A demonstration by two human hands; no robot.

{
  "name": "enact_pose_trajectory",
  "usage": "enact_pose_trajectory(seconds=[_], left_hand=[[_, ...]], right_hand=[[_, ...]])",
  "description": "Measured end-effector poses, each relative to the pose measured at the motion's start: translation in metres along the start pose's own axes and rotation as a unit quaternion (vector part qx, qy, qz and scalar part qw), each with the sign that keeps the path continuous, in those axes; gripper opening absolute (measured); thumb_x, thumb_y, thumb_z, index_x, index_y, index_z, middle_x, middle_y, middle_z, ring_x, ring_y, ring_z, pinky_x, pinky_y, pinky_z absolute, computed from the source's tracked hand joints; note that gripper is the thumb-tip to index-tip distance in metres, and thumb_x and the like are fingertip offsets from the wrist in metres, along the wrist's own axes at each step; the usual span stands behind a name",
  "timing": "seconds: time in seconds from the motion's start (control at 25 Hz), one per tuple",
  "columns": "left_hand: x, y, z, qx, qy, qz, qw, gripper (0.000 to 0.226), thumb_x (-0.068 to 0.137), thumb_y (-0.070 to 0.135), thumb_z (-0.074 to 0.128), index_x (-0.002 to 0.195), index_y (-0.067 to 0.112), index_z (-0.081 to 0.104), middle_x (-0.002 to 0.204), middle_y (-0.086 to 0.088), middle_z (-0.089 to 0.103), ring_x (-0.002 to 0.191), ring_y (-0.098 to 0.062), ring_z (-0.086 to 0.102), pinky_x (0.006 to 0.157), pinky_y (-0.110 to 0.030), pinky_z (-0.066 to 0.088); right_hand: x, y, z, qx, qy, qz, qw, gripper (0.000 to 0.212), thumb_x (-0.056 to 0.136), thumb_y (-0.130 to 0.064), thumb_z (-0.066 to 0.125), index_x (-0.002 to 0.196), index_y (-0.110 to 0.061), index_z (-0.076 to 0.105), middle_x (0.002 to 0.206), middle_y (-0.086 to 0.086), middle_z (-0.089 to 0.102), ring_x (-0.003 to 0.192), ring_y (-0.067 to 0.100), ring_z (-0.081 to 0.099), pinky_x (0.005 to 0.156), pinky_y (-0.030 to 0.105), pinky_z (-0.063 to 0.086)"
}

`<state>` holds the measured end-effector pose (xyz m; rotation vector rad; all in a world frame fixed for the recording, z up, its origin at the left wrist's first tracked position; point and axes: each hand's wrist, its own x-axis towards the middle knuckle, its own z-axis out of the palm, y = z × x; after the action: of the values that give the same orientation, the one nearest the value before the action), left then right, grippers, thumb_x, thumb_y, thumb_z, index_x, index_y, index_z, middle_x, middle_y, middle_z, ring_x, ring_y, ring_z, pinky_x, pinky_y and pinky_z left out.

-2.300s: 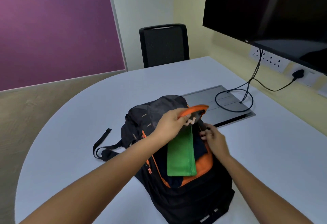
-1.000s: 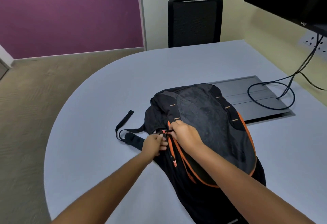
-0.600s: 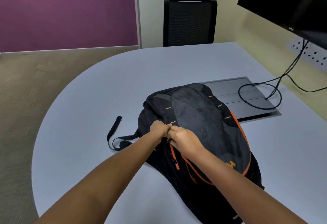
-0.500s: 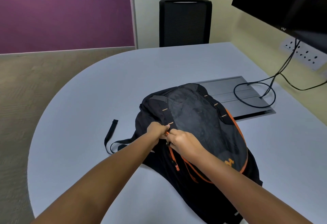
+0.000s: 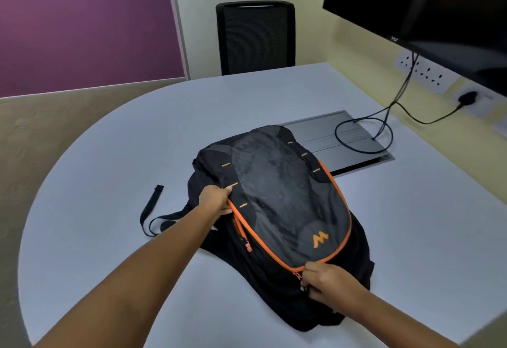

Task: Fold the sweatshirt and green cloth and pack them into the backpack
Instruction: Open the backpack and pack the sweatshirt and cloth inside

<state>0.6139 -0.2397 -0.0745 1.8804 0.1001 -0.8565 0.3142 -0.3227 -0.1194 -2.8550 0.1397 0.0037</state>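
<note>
My left hand (image 5: 216, 200) is clenched on the black and grey fabric backpack with orange zip trim (image 5: 277, 210) at its left edge, where the orange zipper track (image 5: 346, 210) begins, and I am using it as an anchor. To zip well I should keep that edge pulled taut away from the slider, so the fabric lies flat and the teeth meet cleanly. The backpack lies flat on the pale grey round-ended table (image 5: 109, 155), its loose black strap (image 5: 150, 210) trailing to the left. The sweatshirt and green cloth are out of sight (I judge them inside, under the closed panel). An orange M-shaped logo (image 5: 320, 240) marks the front panel; no other writing on the bag is readable. My right hand (image 5: 325, 283) pinches what I take to be the zip pull at the near edge; I should draw it along the curve steadily, not upward. Small letters on the black wall screen (image 5: 428, 1) read roughly "VU".
</note>
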Motion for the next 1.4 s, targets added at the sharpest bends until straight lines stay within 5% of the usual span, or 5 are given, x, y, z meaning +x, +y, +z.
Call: enact_pose_trajectory(seconds=[0.2,0.4,1.2,1.32,1.4], left_hand=[[-0.019,-0.047,0.034,0.001,0.06,0.026,0.998,0.043,0.087,0.042,0.057,0.085,-0.001,0.055,0.09,-0.023,0.063,0.09,-0.04,0.062,0.073,-0.04,0.052],[-0.082,-0.093,0.069,0.018,0.078,0.022,0.997,0.04,0.082,0.034,0.067,0.09,0.0,0.047,0.093,-0.017,0.055,0.094,-0.038,0.057,0.074,-0.037,0.04],[-0.069,-0.126,0.016,-0.242,0.002,-0.126,0.962,0.023,0.095,0.008,0.05,0.073,0.01,0.043,0.077,-0.007,0.054,0.069,-0.017,0.056,0.039,-0.023,0.053],[-0.072,-0.123,-0.002,-0.094,0.119,0.028,0.988,0.021,0.088,0.005,0.057,0.074,0.008,0.041,0.083,-0.015,0.051,0.068,-0.024,0.053,0.052,-0.034,0.055],[-0.083,-0.117,-0.005,0.142,0.223,0.323,0.909,0.015,0.08,0.003,0.065,0.079,0.008,0.051,0.086,-0.011,0.056,0.079,-0.026,0.049,0.072,-0.039,0.046]], right_hand=[[0.001,-0.032,0.025,0.34,0.137,0.394,0.843,0.024,0.072,-0.006,0.07,0.061,-0.023,0.058,0.056,-0.018,0.06,0.061,-0.001,0.057,0.06,0.01,0.042],[0.017,-0.034,0.024,0.514,0.162,0.503,0.676,0.011,0.078,-0.005,0.072,0.081,-0.007,0.062,0.07,0.004,0.069,0.067,0.014,0.065,0.064,0.022,0.054],[-0.027,0.001,-0.038,0.315,0.089,0.367,0.871,0.023,0.075,-0.004,0.075,0.072,-0.025,0.067,0.057,-0.017,0.064,0.056,-0.006,0.061,0.059,0.006,0.044],[-0.031,0.006,-0.044,0.34,0.075,0.386,0.854,0.016,0.077,-0.005,0.074,0.076,-0.02,0.068,0.063,-0.008,0.066,0.055,-0.005,0.062,0.058,0.006,0.047],[-0.028,0.001,-0.046,0.447,0.047,0.429,0.784,0.008,0.078,-0.004,0.073,0.081,-0.01,0.068,0.066,0.001,0.068,0.057,0.001,0.065,0.058,0.012,0.052]])
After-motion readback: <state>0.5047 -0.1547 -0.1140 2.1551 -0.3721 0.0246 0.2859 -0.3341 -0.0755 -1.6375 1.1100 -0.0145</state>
